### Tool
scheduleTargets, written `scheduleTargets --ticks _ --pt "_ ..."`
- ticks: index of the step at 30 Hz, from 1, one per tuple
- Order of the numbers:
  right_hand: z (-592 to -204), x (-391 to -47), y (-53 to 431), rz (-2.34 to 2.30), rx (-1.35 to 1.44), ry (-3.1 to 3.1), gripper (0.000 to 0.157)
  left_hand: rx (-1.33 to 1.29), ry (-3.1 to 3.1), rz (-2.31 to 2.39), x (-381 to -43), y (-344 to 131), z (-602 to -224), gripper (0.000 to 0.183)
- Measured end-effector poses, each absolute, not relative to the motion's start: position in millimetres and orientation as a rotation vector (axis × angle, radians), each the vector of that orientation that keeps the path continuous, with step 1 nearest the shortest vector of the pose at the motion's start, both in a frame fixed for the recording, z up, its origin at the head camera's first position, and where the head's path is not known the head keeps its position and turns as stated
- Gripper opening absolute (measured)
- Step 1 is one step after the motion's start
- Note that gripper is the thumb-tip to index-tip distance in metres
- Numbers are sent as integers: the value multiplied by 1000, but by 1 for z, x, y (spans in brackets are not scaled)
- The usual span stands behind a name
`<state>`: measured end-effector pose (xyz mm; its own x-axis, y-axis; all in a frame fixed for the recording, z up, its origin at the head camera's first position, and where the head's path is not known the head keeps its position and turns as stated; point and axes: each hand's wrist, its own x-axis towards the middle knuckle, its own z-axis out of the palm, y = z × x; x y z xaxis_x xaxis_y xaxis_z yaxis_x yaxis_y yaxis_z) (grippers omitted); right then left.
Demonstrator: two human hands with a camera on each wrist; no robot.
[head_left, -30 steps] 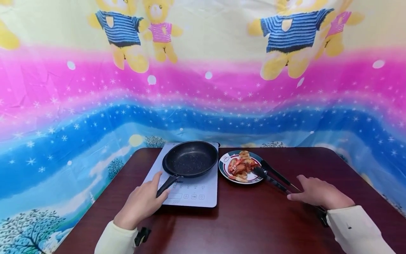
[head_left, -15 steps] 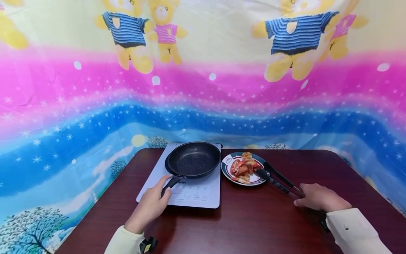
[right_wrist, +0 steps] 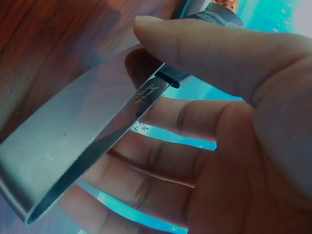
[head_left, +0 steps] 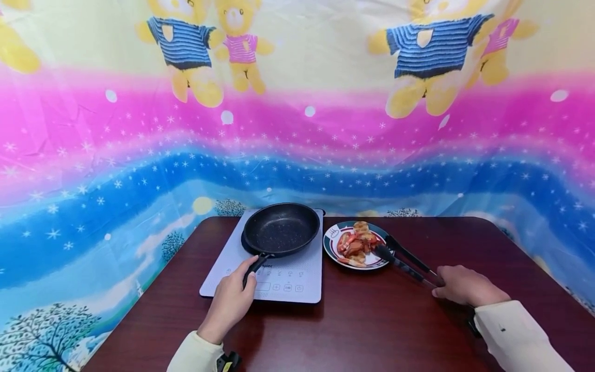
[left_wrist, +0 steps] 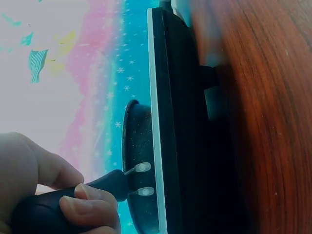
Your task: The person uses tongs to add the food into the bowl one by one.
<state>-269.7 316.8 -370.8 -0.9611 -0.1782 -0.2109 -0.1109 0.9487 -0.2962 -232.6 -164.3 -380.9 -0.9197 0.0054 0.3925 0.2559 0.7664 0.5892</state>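
Left hand (head_left: 229,305): curled fingers are gripping a round, black, speckled frying pan (head_left: 281,230) by its near-pointing handle (head_left: 254,267), above a white rectangular cooktop (head_left: 308,264), base contact unclear. Next, a green-rimmed white plate (head_left: 331,253) is bearing reddish food pieces (head_left: 357,245). Right hand (head_left: 468,285), nearer the food: thumb and fingers, partly hidden from above, are holding long black-and-silver metal tongs (head_left: 404,267) pointing far-left onto it.

Bear-print backdrop (head_left: 297,150) – pink, blue, snowflaked – behind a reddish-brown table (head_left: 358,325)
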Motion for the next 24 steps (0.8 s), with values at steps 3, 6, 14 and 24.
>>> scheduleTargets --ticks 3,6,14,24 --pt "-371 -272 317 -401 -221 2869 24 -179 -2594 -950 -231 -164 -380 40" --pt "-371 -272 318 -392 -226 2875 25 -178 -2584 -928 -230 -165 -379 41" --pt "-369 -269 320 -401 -254 2898 25 -162 -2558 -865 -231 -164 -378 40" --pt "-367 -268 324 -449 -317 2878 21 -166 -2479 -982 -230 -167 -382 36"
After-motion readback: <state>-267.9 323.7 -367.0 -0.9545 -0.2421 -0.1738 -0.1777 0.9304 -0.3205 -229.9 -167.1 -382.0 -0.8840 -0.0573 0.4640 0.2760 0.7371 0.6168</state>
